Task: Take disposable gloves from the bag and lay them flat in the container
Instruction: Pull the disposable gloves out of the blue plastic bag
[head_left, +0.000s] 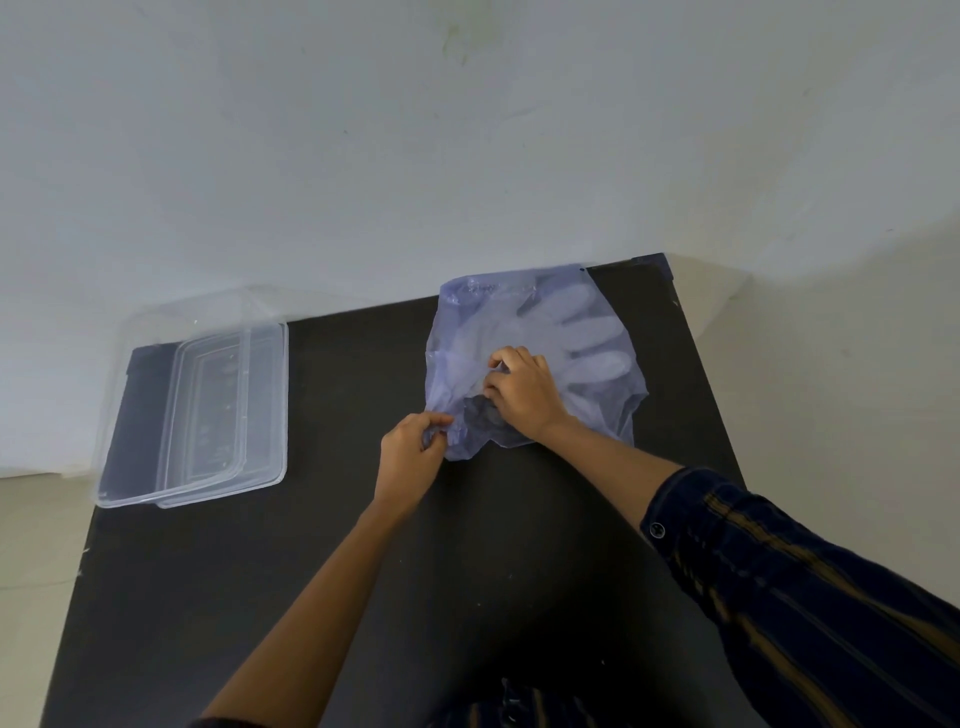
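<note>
A thin bluish plastic bag (470, 332) lies on the black table (363, 545) at the far right, against the wall. Pale clear gloves (592, 332) show through it, fingers spread to the right. My left hand (410, 457) pinches the bag's near open edge. My right hand (522, 389) rests over the bag's mouth with its fingers closed on the plastic film; whether it grips the bag or a glove I cannot tell. A clear rectangular container (208, 405) stands at the table's far left.
A clear lid (140, 338) lies partly under or beside the container, overhanging the table's far left corner. A white wall rises right behind the table. Striped dark sleeves cover my right forearm.
</note>
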